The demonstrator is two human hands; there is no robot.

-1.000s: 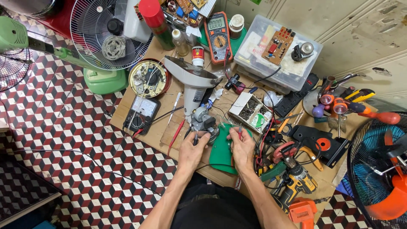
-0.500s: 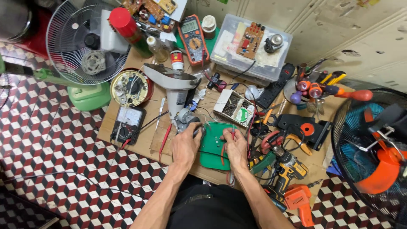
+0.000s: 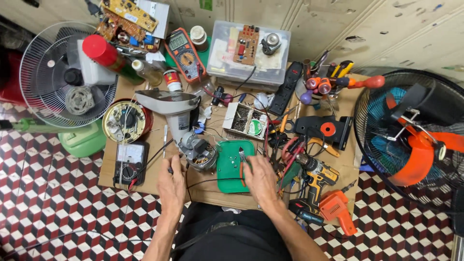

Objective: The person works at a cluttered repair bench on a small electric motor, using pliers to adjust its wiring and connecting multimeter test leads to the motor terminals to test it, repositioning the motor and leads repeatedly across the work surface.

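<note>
I see the small fan motor [image 3: 199, 155], grey with copper windings, lying tilted on the cardboard beside the green tray [image 3: 233, 170]. Orange-handled pliers [image 3: 242, 166] rest across that tray.

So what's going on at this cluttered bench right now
A person sits at a low cardboard-covered bench crowded with repair gear. Their left hand rests by a black wire just below a small fan motor. The right hand holds red-handled pliers over a green tray. Around them sit an orange multimeter, an analogue meter, a yellow cordless drill and fans on both sides.
</note>
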